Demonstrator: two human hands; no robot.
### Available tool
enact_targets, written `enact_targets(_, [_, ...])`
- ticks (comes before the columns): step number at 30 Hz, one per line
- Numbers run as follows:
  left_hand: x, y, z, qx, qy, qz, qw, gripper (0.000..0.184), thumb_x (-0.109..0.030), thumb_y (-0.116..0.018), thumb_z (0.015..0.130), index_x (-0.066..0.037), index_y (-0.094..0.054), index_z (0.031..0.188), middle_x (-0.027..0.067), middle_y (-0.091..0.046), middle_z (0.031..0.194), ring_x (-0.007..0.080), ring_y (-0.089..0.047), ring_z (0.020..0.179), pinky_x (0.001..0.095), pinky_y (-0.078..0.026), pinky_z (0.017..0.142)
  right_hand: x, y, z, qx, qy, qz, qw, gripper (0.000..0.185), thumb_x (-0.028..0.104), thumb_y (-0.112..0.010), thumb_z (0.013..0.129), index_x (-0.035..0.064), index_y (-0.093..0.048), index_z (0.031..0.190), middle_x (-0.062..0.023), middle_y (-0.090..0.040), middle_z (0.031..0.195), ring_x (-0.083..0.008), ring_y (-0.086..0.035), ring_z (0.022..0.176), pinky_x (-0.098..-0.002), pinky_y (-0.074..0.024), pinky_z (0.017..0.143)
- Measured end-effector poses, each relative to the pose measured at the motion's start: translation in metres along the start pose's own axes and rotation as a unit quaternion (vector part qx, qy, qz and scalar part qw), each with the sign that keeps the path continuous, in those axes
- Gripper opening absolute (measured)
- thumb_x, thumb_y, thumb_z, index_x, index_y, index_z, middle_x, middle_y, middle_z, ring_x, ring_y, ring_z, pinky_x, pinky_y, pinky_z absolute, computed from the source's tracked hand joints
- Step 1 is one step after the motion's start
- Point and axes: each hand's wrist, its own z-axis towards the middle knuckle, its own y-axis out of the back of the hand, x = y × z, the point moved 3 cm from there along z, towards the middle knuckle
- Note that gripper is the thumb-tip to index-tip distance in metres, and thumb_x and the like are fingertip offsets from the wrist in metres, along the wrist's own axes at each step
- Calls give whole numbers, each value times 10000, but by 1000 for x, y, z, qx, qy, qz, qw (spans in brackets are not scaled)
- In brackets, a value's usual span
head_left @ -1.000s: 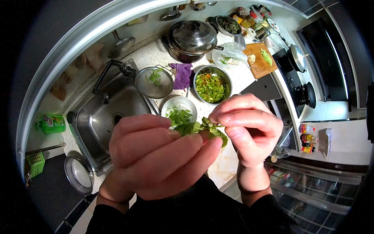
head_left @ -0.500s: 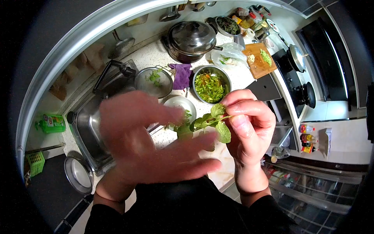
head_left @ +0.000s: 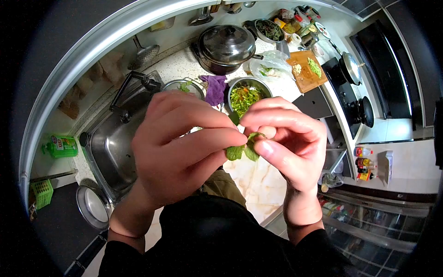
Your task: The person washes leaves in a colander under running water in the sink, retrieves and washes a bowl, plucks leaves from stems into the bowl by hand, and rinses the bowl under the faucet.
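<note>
A small sprig of leafy herb (head_left: 235,153), with rounded, wrinkled green leaves like mint, is held up between my hands in front of my chest. My left hand (head_left: 177,145) has its fingertips pinched on the leaves. Thumb and fingers of my right hand (head_left: 297,147) are closed on the same sprig; its stem is mostly hidden by the fingers. Beyond my hands is a metal bowl of chopped greens (head_left: 247,98). Partly behind my left hand, a round metal strainer (head_left: 194,87) has some green leaves in it.
The steel sink (head_left: 113,152) lies at the left, below a black faucet (head_left: 122,113). A purple cloth (head_left: 215,91), a lidded pot (head_left: 227,48) and a cutting board (head_left: 302,78) with chopped bits stand on the counter. The stove with pans (head_left: 353,69) is at right.
My left hand was open and blurred beside the sprig; now its fingertips have closed on the leaves near my right hand. Less of the sprig shows. My right hand keeps its pinch.
</note>
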Motion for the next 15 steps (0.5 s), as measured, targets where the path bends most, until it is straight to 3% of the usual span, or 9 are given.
enact_targets(1, [0, 0, 1, 0, -10, 27, 1000, 188, -11, -732, 654, -80, -681, 821, 56, -636, 827, 229, -581, 754, 369, -467, 734, -1, 1, 1, 49, -11, -73, 996, 227, -90, -658, 808, -60, -683, 1032, -152, -636, 1063, -156, -639, 885, -259, -516, 797])
enact_targets(3, [-1, -1, 0, 0, -19, 54, 998, 182, -19, -723, 660, -83, -677, 824, 57, -634, 829, 235, -580, 752, 375, -466, 737, -5, 1, 2, 26, -22, -57, 998, 145, -82, -667, 819, -39, -711, 950, -129, -644, 1010, -137, -628, 848, -236, -498, 746])
enact_targets(5, [2, -5, -2, 13, 17, 56, 998, 178, -25, -703, 676, -79, -658, 840, 57, -627, 828, 241, -581, 765, 376, -464, 750, -13, 3, 3, 22, -46, -15, 999, 125, -72, -669, 830, -52, -700, 949, -131, -644, 995, -133, -624, 826, -240, -503, 722])
enact_targets(9, [5, -8, -13, 50, 60, 43, 996, 177, -2, -682, 699, -71, -641, 857, 68, -617, 823, 239, -584, 787, 348, -462, 754, -37, 11, 1, -59, -73, 171, 981, 120, -7, -632, 888, -61, -672, 987, -131, -654, 901, -156, -635, 724, -256, -528, 664])
enact_targets(10, [9, -8, -19, 30, 111, -1, 993, 156, 7, -673, 724, -65, -636, 856, 64, -615, 823, 221, -585, 795, 330, -461, 758, -40, 13, 1, -109, -65, 168, 978, 128, -1, -621, 897, -63, -664, 1001, -141, -664, 897, -157, -639, 729, -258, -531, 649])
enact_targets(11, [14, -8, -25, 10, 161, -46, 986, 136, 17, -664, 748, -59, -632, 856, 61, -612, 824, 203, -587, 803, 312, -460, 763, -40, 16, 1, -157, -78, 139, 975, 133, -1, -633, 892, -58, -670, 1006, -128, -679, 861, -152, -646, 713, -249, -530, 631])
enact_targets(12, [19, -7, -32, 12, 162, -47, 986, 136, 17, -664, 748, -59, -632, 856, 61, -612, 824, 203, -587, 803, 312, -460, 763, -45, 23, -1, -156, -90, 53, 982, 134, 2, -639, 891, -52, -676, 1008, -113, -686, 837, -142, -643, 692, -240, -526, 623])
enact_targets(14, [37, -1, -49, -53, 289, -118, 949, 143, 3, -707, 776, -52, -668, 902, 40, -643, 840, 133, -607, 782, 266, -464, 731, -73, 40, -9, -155, -131, -128, 971, 126, 9, -658, 882, -33, -701, 993, -62, -698, 769, -112, -648, 666, -228, -516, 620])
enact_targets(15, [38, -2, -50, -53, 288, -118, 949, 143, 3, -707, 776, -52, -668, 902, 40, -643, 840, 133, -607, 782, 266, -464, 731, -103, 55, -17, -136, -138, -236, 952, 132, 21, -685, 854, -24, -710, 975, -56, -700, 758, -84, -646, 673, -234, -505, 606])
